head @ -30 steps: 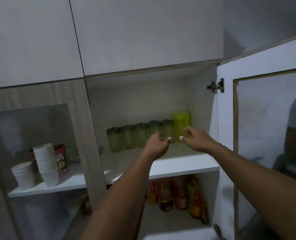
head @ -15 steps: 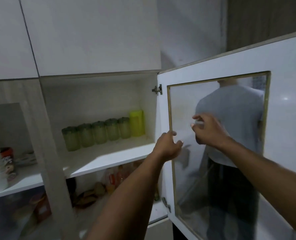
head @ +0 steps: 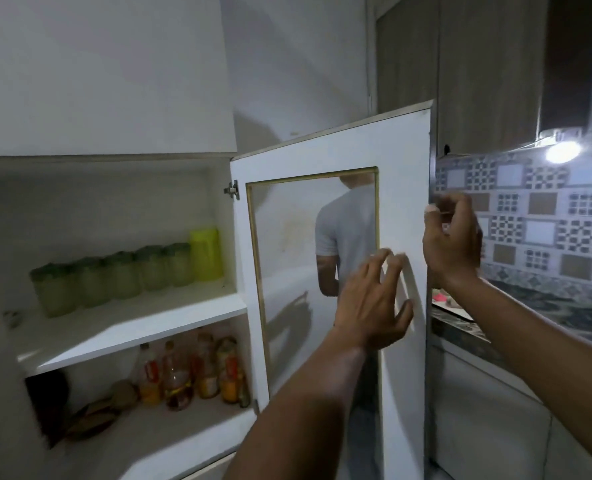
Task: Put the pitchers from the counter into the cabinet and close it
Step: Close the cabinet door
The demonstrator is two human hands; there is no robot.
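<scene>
The cabinet stands open. On its upper shelf (head: 142, 322) a row of several pale green lidded pitchers (head: 114, 280) ends on the right with a yellow pitcher (head: 205, 254). The white cabinet door (head: 405, 168) with a glass pane swings out towards me. My left hand (head: 370, 306) is spread open against the door's inner side near its free edge and holds nothing. My right hand (head: 455, 244) is higher, with its fingers curled around the door's free edge.
Bottles of oil and sauce (head: 190, 372) fill the lower shelf. A dark stone counter (head: 564, 317) and a patterned tile wall (head: 547, 220) lie to the right, behind the door, under a bright lamp (head: 562, 152). The glass pane reflects a person in a grey shirt (head: 346, 237).
Both hands have drawn back from the pitchers on the shelf and moved right to the door. My view has turned right. The right hand has reached the door's free edge.
</scene>
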